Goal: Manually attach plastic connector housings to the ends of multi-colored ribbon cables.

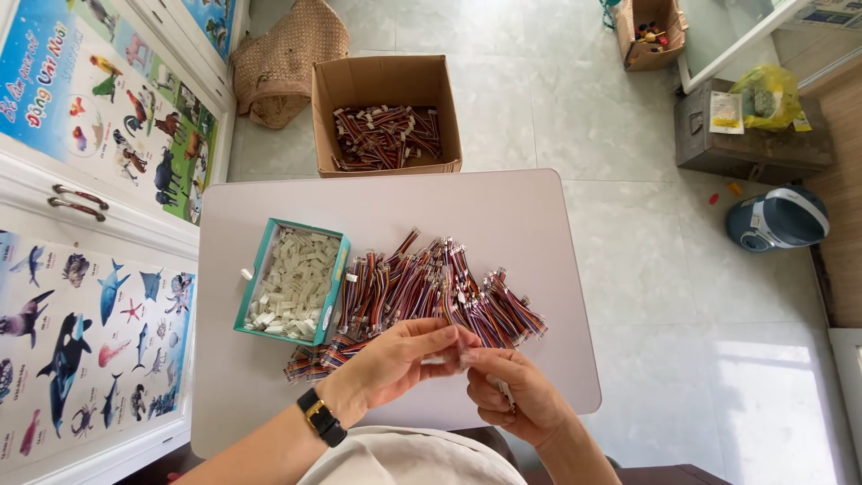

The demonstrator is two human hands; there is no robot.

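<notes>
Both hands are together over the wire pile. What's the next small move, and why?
Probably press the small white piece home between the fingertips: the left hand and right hand meet on it above the multicoloured wire bundles, with the teal tray of white connectors beside them.

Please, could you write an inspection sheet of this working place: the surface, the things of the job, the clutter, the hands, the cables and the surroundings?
Surface: small pale table, rounded corners, far half bare.
Job's things: heap of multicoloured wire bundles; teal tray of small white connectors to its left.
Clutter: one white connector loose beside the tray.
Hands: left hand, black watch on its wrist, and right hand meet over the near edge, pinching a small piece between the fingertips; too small to tell what.
Cables: nothing seen besides the wire bundles.
Surroundings: cardboard box of similar bundles on the tiled floor; woven bag; animal posters on the cabinet doors.
</notes>
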